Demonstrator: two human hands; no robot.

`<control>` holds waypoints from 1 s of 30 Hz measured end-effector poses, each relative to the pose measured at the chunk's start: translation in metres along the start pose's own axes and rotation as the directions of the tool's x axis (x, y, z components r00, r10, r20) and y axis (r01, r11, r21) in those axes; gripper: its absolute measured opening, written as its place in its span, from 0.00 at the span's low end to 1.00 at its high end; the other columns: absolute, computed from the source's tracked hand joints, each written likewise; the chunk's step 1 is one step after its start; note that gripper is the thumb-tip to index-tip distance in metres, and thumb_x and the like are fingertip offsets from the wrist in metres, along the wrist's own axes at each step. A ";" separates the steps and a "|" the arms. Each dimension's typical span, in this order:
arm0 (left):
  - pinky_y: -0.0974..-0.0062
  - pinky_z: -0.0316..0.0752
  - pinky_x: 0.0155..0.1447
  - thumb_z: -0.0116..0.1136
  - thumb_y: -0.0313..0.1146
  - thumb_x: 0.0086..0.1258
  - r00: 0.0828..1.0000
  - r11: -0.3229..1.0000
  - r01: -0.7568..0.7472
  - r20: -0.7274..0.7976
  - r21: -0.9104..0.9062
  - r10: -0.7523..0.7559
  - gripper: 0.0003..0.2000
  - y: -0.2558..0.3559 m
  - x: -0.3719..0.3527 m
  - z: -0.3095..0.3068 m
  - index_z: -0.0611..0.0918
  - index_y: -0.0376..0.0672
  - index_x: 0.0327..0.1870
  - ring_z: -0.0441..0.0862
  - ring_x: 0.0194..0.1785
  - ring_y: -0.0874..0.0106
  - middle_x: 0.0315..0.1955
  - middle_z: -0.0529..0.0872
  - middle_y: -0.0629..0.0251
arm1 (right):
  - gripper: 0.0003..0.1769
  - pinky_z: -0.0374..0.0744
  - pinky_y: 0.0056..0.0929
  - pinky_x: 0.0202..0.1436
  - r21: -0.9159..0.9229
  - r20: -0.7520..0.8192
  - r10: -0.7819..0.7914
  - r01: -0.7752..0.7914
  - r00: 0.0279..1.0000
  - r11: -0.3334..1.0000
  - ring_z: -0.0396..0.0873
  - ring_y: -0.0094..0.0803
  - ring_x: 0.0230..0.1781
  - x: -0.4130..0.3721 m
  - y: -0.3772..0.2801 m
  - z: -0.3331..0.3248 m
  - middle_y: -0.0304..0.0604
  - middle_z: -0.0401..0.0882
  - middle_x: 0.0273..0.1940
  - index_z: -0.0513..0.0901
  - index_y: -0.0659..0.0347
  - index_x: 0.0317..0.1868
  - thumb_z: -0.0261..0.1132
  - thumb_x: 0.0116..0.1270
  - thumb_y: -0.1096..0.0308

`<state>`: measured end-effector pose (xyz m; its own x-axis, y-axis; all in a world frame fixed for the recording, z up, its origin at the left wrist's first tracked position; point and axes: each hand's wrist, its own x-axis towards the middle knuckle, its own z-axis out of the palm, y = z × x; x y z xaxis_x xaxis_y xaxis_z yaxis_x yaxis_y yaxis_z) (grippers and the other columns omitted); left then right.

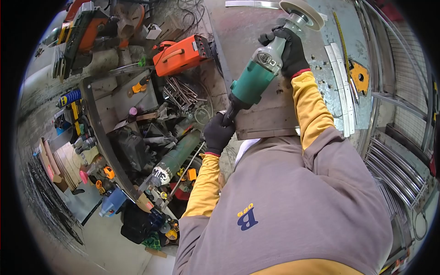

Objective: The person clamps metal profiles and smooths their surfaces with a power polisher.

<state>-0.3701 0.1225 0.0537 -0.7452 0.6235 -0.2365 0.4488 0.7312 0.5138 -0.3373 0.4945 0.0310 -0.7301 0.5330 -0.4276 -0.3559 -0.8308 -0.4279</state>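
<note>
A green angle grinder is held slantwise in front of my body, over a metal work table. My left hand, in a black glove, is closed round its dark rear handle. Near the front, my right hand, also black-gloved, is closed on the grinder by its metal gear head. A pale round disc is fitted at the front end and lies over the far part of the table. Close to the disc is a flat metal strip at the table's far edge.
Pale metal strips, a yellow measuring tape and a yellow-orange plate with a hole lie right. An orange welding machine stands left, above a green gas cylinder and cluttered tools. Bent metal tubes are stacked at lower right.
</note>
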 end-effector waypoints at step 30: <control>0.53 0.79 0.41 0.66 0.43 0.62 0.995 0.997 0.074 0.059 0.026 -0.075 0.11 0.010 0.000 -0.007 0.88 0.48 0.40 0.87 0.38 0.48 0.31 0.88 0.52 | 0.16 0.86 0.56 0.65 0.079 -0.014 0.015 -0.013 1.000 0.997 0.89 0.52 0.45 0.001 0.001 -0.007 0.50 0.83 0.34 0.78 0.62 0.46 0.72 0.58 0.75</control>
<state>-0.3687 0.1280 0.0643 -0.7463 0.5820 -0.3229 0.4053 0.7822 0.4731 -0.3343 0.4956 0.0242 -0.7272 0.5230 -0.4446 -0.3912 -0.8480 -0.3577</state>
